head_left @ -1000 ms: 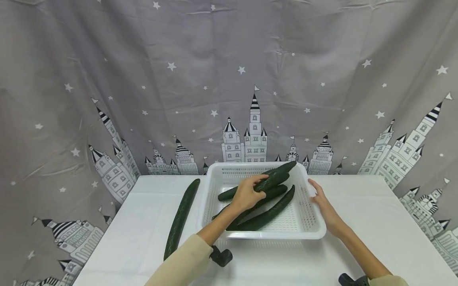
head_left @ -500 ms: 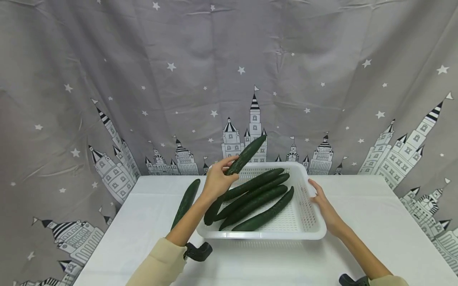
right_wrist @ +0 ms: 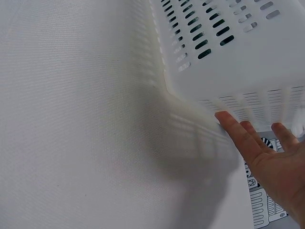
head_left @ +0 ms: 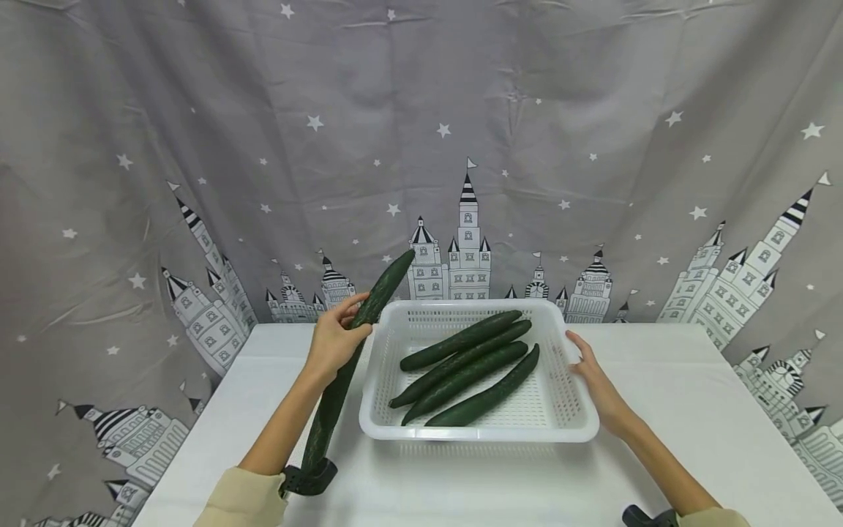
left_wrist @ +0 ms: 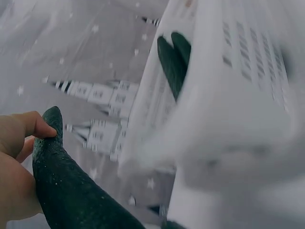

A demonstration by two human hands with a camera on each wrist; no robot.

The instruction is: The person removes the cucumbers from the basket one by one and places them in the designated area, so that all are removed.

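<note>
My left hand [head_left: 334, 342] grips a dark green cucumber [head_left: 388, 284] left of the white plastic basket [head_left: 479, 433], the far end pointing up and to the right. In the left wrist view, thumb and fingers hold this cucumber [left_wrist: 71, 186] near one end. Below the hand, a second cucumber [head_left: 329, 413] lies on the table, partly hidden by the hand and wrist strap. Several more cucumbers [head_left: 467, 373] lie side by side, slanted, inside the basket. My right hand [head_left: 602, 388] has its fingers extended against the basket's right wall; the right wrist view shows the fingertips [right_wrist: 223, 116] at the slotted side.
The basket stands on a white-covered table [head_left: 665, 395] near its back edge. Behind the table hangs a grey curtain [head_left: 421, 146] printed with castles and stars. White tabletop extends to the right of the basket and in front of it.
My left hand has lifted a cucumber out of the basket and carried it left, over the basket's left edge, to above the cucumber on the table. The right hand and basket have stayed put.
</note>
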